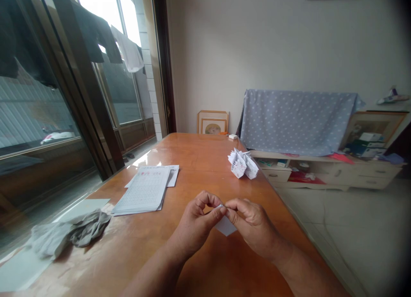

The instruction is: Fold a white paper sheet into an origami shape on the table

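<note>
Between both hands, above the near part of the table, is a small piece of folded white paper (226, 226). My left hand (201, 215) pinches its upper edge between thumb and forefinger. From the other side my right hand (248, 215) grips the same edge, its thumb tip close to the left thumb. The paper's pointed lower part shows below the fingers; the rest is hidden behind them. Farther off, near the table's right edge, stands a cluster of folded white paper pieces (243, 164), with many pointed tips.
A stack of written sheets (141, 190) lies left on the wooden table (199, 153). Crumpled grey cloths (88, 228) lie at the near left. A small white box (233, 136) sits at the far end. A dotted cloth (295, 121) drapes over something behind, above a low cabinet (362, 177).
</note>
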`<action>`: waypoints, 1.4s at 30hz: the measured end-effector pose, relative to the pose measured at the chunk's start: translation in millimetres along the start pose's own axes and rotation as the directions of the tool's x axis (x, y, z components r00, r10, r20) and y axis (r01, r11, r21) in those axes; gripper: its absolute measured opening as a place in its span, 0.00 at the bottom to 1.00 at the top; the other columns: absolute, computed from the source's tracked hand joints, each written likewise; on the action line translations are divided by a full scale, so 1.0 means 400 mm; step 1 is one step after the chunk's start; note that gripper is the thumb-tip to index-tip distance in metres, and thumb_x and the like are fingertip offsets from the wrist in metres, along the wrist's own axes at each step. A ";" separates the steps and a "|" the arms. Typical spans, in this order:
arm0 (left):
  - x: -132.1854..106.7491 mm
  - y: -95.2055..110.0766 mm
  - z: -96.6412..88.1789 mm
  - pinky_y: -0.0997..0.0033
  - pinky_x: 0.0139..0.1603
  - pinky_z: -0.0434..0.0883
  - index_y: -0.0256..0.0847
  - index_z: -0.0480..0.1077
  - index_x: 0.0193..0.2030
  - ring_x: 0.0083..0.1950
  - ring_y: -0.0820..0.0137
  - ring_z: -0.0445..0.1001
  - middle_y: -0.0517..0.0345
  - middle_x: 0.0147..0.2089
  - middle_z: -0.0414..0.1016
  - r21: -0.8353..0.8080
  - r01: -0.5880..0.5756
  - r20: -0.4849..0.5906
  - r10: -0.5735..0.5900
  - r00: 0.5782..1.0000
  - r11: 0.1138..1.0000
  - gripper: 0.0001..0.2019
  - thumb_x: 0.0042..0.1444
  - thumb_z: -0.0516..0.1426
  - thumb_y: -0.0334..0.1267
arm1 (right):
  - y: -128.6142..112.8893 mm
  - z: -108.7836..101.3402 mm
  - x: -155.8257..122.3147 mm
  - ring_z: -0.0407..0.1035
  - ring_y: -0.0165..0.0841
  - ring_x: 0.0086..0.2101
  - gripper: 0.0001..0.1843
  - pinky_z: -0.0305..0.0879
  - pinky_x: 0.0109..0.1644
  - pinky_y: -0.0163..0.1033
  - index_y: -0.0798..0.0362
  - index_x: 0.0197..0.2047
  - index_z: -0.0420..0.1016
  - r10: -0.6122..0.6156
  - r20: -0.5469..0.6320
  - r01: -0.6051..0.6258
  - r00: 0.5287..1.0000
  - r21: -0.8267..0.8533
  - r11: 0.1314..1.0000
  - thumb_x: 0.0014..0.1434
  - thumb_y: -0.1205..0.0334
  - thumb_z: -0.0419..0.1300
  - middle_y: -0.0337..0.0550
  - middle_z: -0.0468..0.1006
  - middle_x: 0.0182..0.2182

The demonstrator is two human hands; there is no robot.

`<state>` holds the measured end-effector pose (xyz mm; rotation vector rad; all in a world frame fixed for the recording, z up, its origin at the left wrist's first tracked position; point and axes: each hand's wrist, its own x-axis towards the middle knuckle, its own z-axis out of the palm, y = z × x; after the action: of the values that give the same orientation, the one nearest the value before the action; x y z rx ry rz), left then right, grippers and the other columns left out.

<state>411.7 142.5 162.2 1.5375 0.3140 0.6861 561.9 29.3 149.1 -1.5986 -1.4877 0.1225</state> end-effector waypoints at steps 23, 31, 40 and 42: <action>-0.005 -0.010 -0.005 0.73 0.36 0.65 0.39 0.69 0.36 0.33 0.73 0.67 0.60 0.32 0.70 -0.078 0.056 0.022 -0.054 0.998 0.995 0.12 0.59 0.63 0.44 | -0.012 -0.004 0.002 0.68 0.31 0.32 0.14 0.61 0.37 0.36 0.50 0.38 0.79 0.028 0.034 -0.030 0.999 0.060 0.998 0.68 0.51 0.57 0.37 0.77 0.29; -0.002 -0.008 -0.007 0.73 0.36 0.65 0.39 0.70 0.35 0.33 0.72 0.69 0.60 0.31 0.71 -0.047 0.047 0.005 -0.047 0.999 0.998 0.12 0.59 0.63 0.45 | -0.016 -0.003 -0.001 0.69 0.31 0.32 0.15 0.61 0.37 0.36 0.50 0.37 0.79 0.031 0.030 -0.033 0.999 0.054 0.998 0.68 0.51 0.57 0.37 0.77 0.28; -0.002 -0.009 -0.003 0.73 0.36 0.65 0.38 0.70 0.36 0.33 0.73 0.68 0.59 0.32 0.71 -0.047 0.049 0.009 -0.048 0.999 0.998 0.12 0.60 0.63 0.45 | -0.015 -0.002 0.001 0.68 0.31 0.31 0.16 0.61 0.36 0.36 0.51 0.37 0.78 0.037 0.034 -0.039 0.999 0.077 0.996 0.69 0.51 0.56 0.37 0.76 0.28; -0.002 -0.008 -0.002 0.73 0.36 0.65 0.38 0.70 0.35 0.33 0.73 0.68 0.58 0.32 0.71 -0.046 0.046 0.012 -0.046 0.999 0.998 0.12 0.59 0.63 0.45 | -0.015 -0.002 0.001 0.68 0.30 0.30 0.16 0.61 0.36 0.35 0.51 0.37 0.78 0.038 0.036 -0.041 0.999 0.081 0.996 0.69 0.51 0.56 0.37 0.76 0.28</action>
<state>411.2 143.0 158.9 1.4850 0.3223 0.6443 558.1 28.3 153.9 -1.5679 -1.4592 0.2317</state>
